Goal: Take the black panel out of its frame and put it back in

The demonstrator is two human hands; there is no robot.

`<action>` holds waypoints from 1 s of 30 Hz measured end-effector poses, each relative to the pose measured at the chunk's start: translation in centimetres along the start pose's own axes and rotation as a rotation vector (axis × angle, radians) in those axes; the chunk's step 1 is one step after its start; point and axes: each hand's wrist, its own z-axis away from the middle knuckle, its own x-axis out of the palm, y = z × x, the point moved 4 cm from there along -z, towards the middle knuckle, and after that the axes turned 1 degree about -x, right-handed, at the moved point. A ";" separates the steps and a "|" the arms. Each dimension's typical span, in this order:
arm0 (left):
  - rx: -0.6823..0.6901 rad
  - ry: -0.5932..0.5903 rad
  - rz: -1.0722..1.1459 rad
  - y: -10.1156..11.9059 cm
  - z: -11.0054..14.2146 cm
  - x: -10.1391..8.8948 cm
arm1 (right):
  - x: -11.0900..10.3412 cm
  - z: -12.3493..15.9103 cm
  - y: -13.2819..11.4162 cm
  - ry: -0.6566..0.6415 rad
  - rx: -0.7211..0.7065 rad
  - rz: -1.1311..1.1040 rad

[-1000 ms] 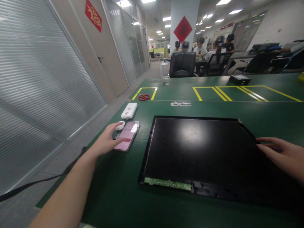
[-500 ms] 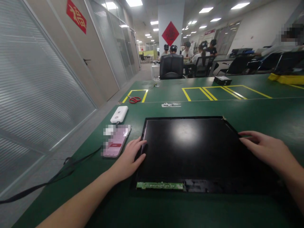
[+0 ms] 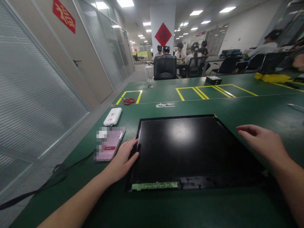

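My spread left hand (image 3: 123, 158) touches the black screen (image 3: 187, 152) on its left edge. My right hand (image 3: 263, 141) is loosely curled beside it. The screen lies on the green tabletop (image 3: 190, 209); people (image 3: 195, 58) are behind.

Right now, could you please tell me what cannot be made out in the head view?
All in the head view:
Smartphone: left part hidden by pixelation.
Display panel: underside hidden, facing the green table.
White cable: cut off by the right edge.
Pale scraps: too small to identify.
Red diamond sign: marking too blurred to read.
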 end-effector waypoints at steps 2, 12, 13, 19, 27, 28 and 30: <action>-0.020 0.017 0.001 0.0 -0.1 -0.1 | 0.9 -0.5 0.4 -0.090 -0.014 0.043; -0.199 -0.058 -0.113 2.3 -2.8 -0.1 | 3.6 -1.0 0.3 -0.290 -0.243 0.178; -0.243 -0.039 -0.120 2.2 -3.0 0.1 | 3.8 -1.1 0.5 -0.286 -0.260 0.175; -0.179 0.073 -0.010 1.4 -2.9 0.4 | 4.6 -2.0 1.5 -0.225 -0.315 0.120; -0.129 0.058 0.062 0.9 -2.7 0.0 | 4.7 -1.9 2.0 -0.210 -0.318 0.065; -0.127 0.058 0.075 0.9 -2.7 0.0 | 4.7 -2.0 2.1 -0.211 -0.311 0.060; -0.130 0.052 0.089 1.0 -2.6 -0.1 | 4.9 -2.1 2.3 -0.205 -0.304 0.047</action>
